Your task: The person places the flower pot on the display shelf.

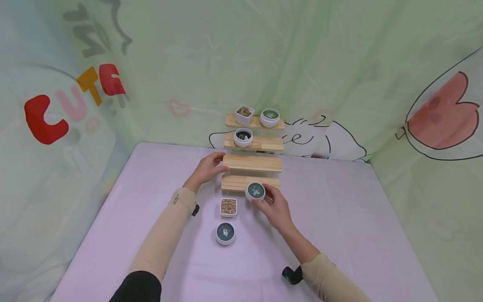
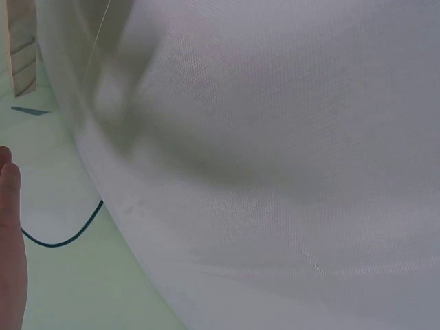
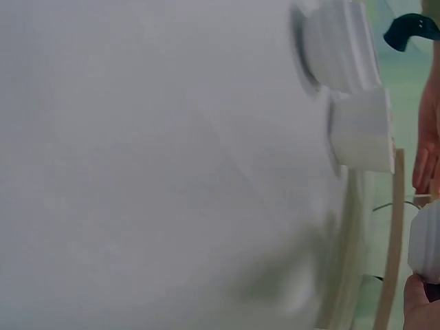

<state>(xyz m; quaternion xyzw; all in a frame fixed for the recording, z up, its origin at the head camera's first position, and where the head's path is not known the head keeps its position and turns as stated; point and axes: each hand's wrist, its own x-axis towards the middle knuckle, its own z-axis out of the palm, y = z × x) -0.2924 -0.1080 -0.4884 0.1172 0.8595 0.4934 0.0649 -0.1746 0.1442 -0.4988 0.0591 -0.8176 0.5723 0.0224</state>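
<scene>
My right hand (image 1: 277,209) pinches a small round white pot (image 1: 256,191) with dark green fill, over the front edge of the lowest plank of a stepped wooden stand (image 1: 252,163). The same pot (image 3: 424,240) shows at the right edge of the right wrist view, thumb against its side. My left hand (image 1: 207,169) reaches to the left end of the stand's second plank from the bottom, fingertips right at its edge. In the left wrist view, the left hand's fingers (image 2: 10,206) look straight.
In front of the stand are a square white pot (image 1: 228,207) with tan grains and another green-filled round pot (image 1: 225,233). The upper planks hold a square pot (image 1: 244,114), a green-topped round pot (image 1: 269,117) and a dark-filled one (image 1: 243,137). A printed curtain hangs behind.
</scene>
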